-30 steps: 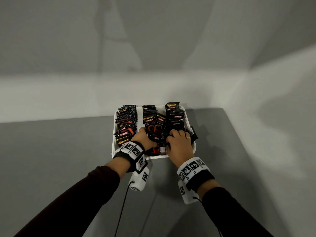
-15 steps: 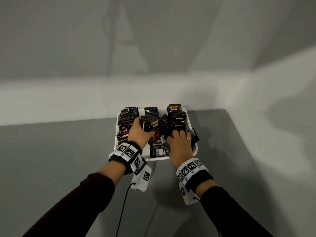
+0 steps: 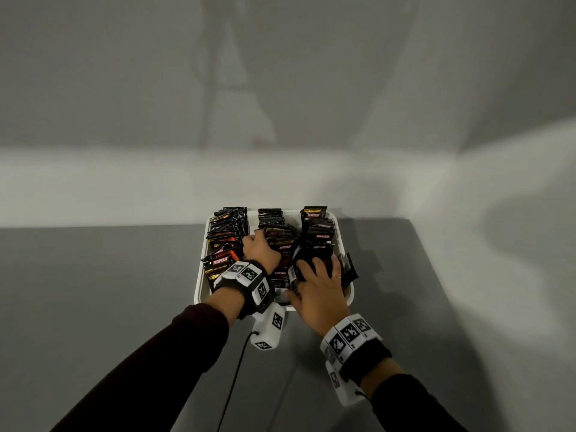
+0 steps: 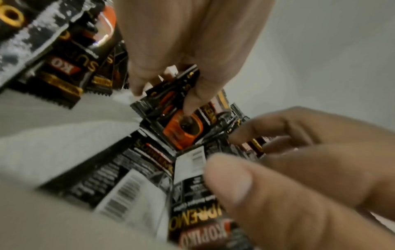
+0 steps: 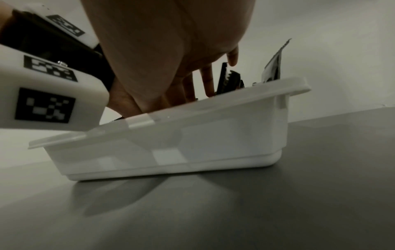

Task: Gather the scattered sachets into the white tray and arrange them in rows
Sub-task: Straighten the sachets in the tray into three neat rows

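Note:
The white tray (image 3: 349, 299) stands on the grey table and holds three rows of black sachets: left row (image 3: 224, 235), middle row (image 3: 270, 217), right row (image 3: 321, 229). My left hand (image 3: 260, 251) is in the middle row. In the left wrist view it (image 4: 181, 50) grips a bunch of upright sachets (image 4: 181, 125) with the thumb pressed on the front one. My right hand (image 3: 321, 285) is curled over a dark bunch at the front of the right row, fingers reaching down into the tray (image 5: 192, 143). Flat sachets (image 3: 280, 279) lie between the hands. One sachet (image 3: 349, 269) leans over the right rim.
The tray sits at the far edge of the grey table (image 3: 93, 307), against a pale wall (image 3: 280, 120). The table's right edge (image 3: 436, 275) runs close by the tray. A black cable (image 3: 230, 385) hangs from the left wrist device over the near tabletop.
My left hand has moved back along the middle row with its bunch, uncovering flat sachets at the front. My right hand has stayed at the front of the right row.

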The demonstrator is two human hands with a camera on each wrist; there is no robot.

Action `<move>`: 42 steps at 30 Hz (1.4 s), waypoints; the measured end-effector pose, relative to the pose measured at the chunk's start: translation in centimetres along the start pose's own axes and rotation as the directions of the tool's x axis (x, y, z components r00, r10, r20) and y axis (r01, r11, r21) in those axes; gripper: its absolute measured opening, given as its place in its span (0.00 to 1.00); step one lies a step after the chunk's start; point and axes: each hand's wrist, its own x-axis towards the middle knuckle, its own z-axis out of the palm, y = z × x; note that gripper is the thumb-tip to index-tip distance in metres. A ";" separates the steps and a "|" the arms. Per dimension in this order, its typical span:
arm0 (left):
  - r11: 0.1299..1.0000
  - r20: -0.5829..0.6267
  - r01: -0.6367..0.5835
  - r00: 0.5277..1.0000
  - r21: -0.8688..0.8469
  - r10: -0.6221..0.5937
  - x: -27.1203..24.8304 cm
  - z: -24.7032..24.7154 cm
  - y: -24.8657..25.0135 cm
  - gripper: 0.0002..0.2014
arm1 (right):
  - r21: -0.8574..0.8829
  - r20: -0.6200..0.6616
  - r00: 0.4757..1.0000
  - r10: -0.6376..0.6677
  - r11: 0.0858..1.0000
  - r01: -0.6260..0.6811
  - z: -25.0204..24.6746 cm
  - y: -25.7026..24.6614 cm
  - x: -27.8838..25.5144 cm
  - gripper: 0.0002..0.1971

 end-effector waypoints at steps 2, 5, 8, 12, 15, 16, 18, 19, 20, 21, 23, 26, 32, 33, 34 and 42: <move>0.999 -0.075 0.030 0.997 -0.031 -0.032 -0.4 0.5 0.1 0.30 | 0.020 0.009 1.000 -0.005 1.000 0.005 0.1 0.0 0.0 0.17; 0.993 -0.109 0.010 0.994 -0.118 -0.023 -0.5 1.1 -0.2 0.36 | 0.037 0.016 1.000 -0.016 0.999 0.015 0.1 0.1 0.2 0.18; 0.979 -0.020 0.040 0.999 -0.201 -0.044 -0.3 1.5 -0.6 0.44 | 0.051 0.035 0.999 -0.026 0.998 0.024 0.2 0.1 0.4 0.20; 0.967 0.031 0.006 1.000 -0.253 0.002 -0.2 1.5 -1.1 0.43 | 0.061 0.062 0.998 -0.029 0.998 0.025 0.3 0.3 0.5 0.21; 0.960 0.092 -0.072 0.991 -0.272 0.100 -0.2 1.1 -1.5 0.33 | 0.076 0.066 0.996 -0.053 0.996 0.048 0.6 0.4 0.3 0.21; 0.958 0.113 -0.087 0.986 -0.272 0.121 -0.2 0.9 -1.5 0.31 | 0.085 0.069 0.996 -0.064 0.995 0.058 0.6 0.4 0.4 0.21; 0.963 0.134 -0.084 0.983 -0.257 0.122 -0.1 0.4 -1.5 0.32 | 0.128 0.063 0.995 -0.073 0.990 0.064 0.6 0.4 0.7 0.20; 0.965 0.137 -0.072 0.984 -0.251 0.110 -0.1 0.2 -1.5 0.33 | 0.170 0.046 0.997 -0.062 0.984 0.054 0.5 0.4 1.1 0.19; 0.966 0.138 -0.061 0.986 -0.250 0.098 -0.1 0.1 -1.4 0.34 | 0.227 0.017 0.999 -0.039 0.973 0.035 0.3 0.5 1.5 0.17; 0.966 0.134 -0.057 0.987 -0.252 0.093 -0.1 0.0 -1.4 0.32 | 0.291 -0.021 1.000 -0.010 0.957 0.015 0.0 0.5 2.1 0.15; 0.967 0.123 -0.066 0.988 -0.247 0.099 -0.3 -0.2 -1.3 0.27 | 0.399 -0.094 0.994 0.062 0.917 -0.019 -0.7 0.8 3.6 0.12; 0.962 0.131 -0.084 0.984 -0.259 0.121 -0.6 -0.4 -1.3 0.24 | 0.441 -0.164 0.970 0.181 0.893 -0.093 -1.9 2.0 6.9 0.12; 0.943 0.120 -0.137 0.976 -0.302 0.180 -0.7 -0.6 -1.6 0.24 | 0.183 0.130 0.978 0.161 0.966 -0.184 -3.6 4.1 13.4 0.14; 0.941 0.116 -0.138 0.977 -0.309 0.182 -0.7 -0.6 -1.6 0.23 | 0.107 0.205 0.967 0.150 0.979 -0.174 -3.6 4.1 14.2 0.13; 0.939 0.114 -0.138 0.977 -0.314 0.181 -0.7 -0.7 -1.6 0.23 | 0.042 0.258 0.956 0.140 0.987 -0.155 -3.7 4.1 14.7 0.12; 0.925 0.115 -0.150 0.973 -0.348 0.201 -0.5 -0.6 -1.6 0.24 | 0.103 0.197 0.975 0.105 0.987 -0.127 -4.4 3.0 16.2 0.08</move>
